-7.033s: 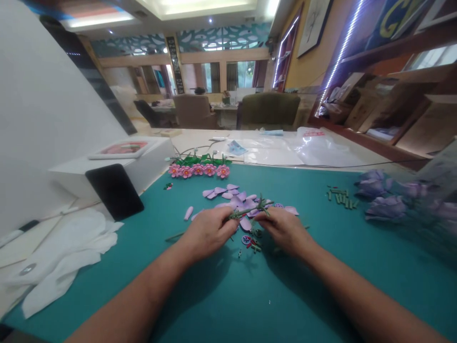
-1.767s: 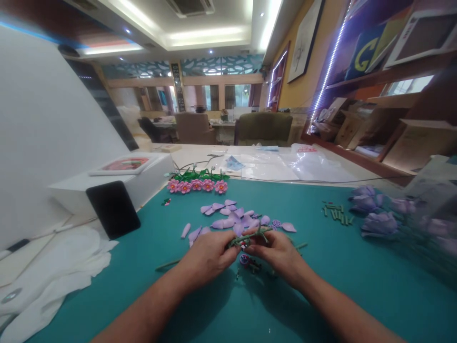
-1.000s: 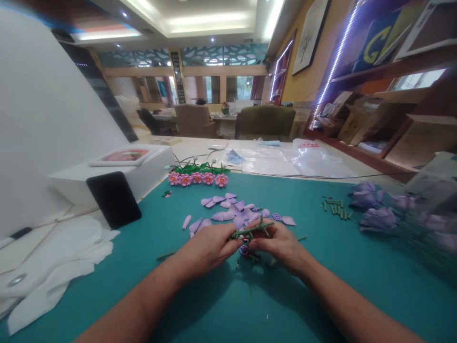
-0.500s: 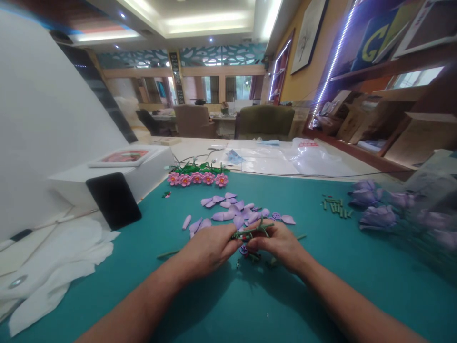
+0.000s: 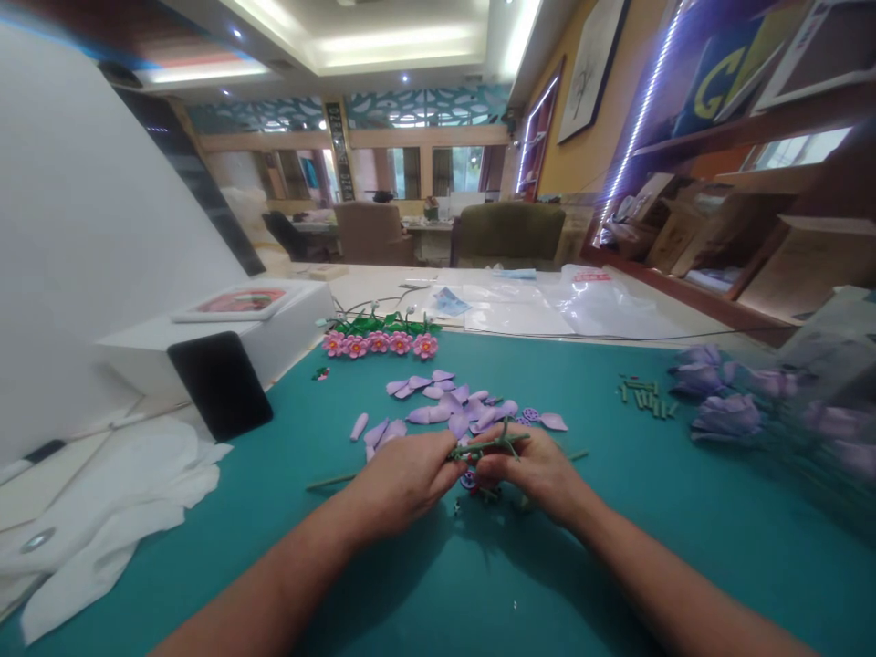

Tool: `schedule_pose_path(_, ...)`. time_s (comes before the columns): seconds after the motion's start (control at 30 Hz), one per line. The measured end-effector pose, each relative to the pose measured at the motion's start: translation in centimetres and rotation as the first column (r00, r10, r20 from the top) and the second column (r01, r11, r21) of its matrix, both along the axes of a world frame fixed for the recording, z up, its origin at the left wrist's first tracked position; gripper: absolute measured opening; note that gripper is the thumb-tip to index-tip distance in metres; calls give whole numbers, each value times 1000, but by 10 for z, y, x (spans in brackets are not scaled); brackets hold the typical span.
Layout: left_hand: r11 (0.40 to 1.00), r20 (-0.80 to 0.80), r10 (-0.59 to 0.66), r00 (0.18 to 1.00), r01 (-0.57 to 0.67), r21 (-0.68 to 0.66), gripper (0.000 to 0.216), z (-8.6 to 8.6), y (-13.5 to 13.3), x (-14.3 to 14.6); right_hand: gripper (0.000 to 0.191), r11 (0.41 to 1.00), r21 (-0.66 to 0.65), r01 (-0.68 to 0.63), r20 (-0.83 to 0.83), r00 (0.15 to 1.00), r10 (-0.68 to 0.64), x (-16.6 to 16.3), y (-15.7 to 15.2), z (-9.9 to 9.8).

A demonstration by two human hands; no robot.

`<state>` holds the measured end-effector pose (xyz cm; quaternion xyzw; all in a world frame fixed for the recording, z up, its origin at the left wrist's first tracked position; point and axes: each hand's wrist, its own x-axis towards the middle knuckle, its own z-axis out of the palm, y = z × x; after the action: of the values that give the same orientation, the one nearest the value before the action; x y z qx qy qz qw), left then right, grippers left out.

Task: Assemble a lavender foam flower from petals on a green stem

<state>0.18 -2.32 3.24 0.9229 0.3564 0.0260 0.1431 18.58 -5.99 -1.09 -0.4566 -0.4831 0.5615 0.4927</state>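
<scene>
Both hands meet over the green mat (image 5: 287,566), closed on one green toy flower stem (image 5: 489,445) with thin side shoots. My left hand (image 5: 414,470) pinches its left end between thumb and fingers. Around its right part close the fingers of my right hand (image 5: 537,465). Just beneath them lie a purple wheel-shaped piece (image 5: 469,479) and small dark green and red parts, partly hidden by the hands. Loose lilac petals (image 5: 448,401) spread out beyond the fingers. A thin green rod (image 5: 329,482) sticks out from behind my left wrist.
Pink toy flowers (image 5: 380,343) lie in a row at the mat's far edge. Short green pieces (image 5: 647,397) and lilac flowers (image 5: 725,415) are at right. A black phone-like slab (image 5: 220,383) leans on a white box (image 5: 301,315) at left, near white wrapping (image 5: 137,511).
The green stem has turned slightly between the fingers and now lies more level. Both hands stay in nearly the same place; the whole view has shifted a little.
</scene>
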Motion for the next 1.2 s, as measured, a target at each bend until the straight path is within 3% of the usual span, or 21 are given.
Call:
schedule_pose_path(0.33, 1000, 15, 7, 1000, -7, 10, 25, -3, -1, 2, 21, 998, 52, -28, 14, 1000, 27, -2, -1, -5)
schedule_pose_path(0.67, 999, 157, 11, 988, -4, -44, 27, 4, 2, -2, 39, 997, 31, 73, -37, 997, -72, 3, 3, -9)
schedule_pose_path(0.9, 997, 155, -7, 988, 20, -79, 25, 2, 1, -1, 31, 998, -3, 66, -39, 997, -66, 2, 3, -4)
schedule_pose_path(1.2, 993, 171, -13, 985, 34, -117, 26, 3, 1, -1, 22, 998, 62, -32, 6, 999, 32, 2, 1, 3)
